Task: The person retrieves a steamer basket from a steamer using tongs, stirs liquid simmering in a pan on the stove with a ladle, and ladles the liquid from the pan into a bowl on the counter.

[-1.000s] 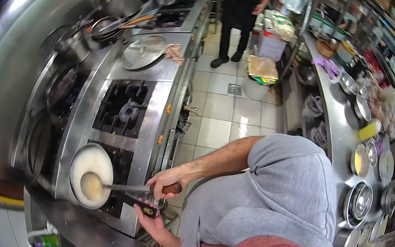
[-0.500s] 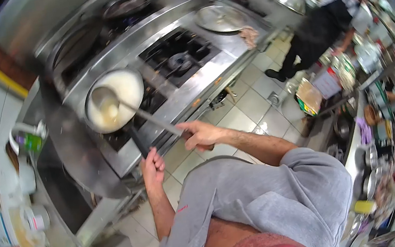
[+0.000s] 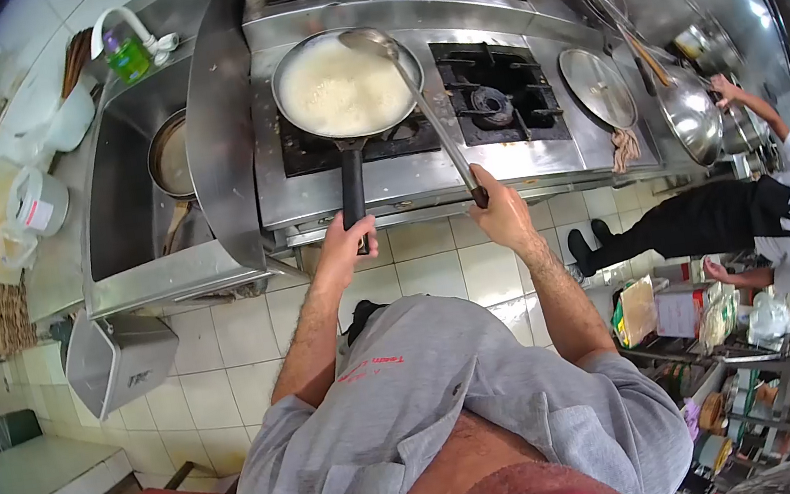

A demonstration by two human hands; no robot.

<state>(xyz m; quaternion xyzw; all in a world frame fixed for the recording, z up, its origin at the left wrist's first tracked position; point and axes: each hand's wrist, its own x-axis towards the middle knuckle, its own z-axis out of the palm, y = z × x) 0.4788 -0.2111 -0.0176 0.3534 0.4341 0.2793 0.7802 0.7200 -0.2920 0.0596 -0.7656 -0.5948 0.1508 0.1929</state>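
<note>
A frying pan [image 3: 352, 180] with a black handle sits over the left front burner, holding bubbling creamy-white liquid [image 3: 342, 88]. My left hand [image 3: 345, 249] is closed around the end of its handle. In my right hand [image 3: 503, 211] I grip the lower end of a long metal ladle [image 3: 439, 130]. The ladle slants up and left across the pan's right rim, its bowl [image 3: 370, 43] at the far right part of the pan, over or touching the liquid; I cannot tell which.
Right of the pan is a black burner grate [image 3: 500, 96], then a round lid [image 3: 598, 87] and a cloth [image 3: 625, 149]. A metal partition [image 3: 221, 120] separates the stove from a sink basin [image 3: 121, 200] holding another pan [image 3: 170, 157]. A co-worker [image 3: 713, 212] stands at the right.
My view has turned, so the stove now lies straight ahead. The ladle's bowl has shifted from the pan's left-middle to its far right side. Both hands keep their grips.
</note>
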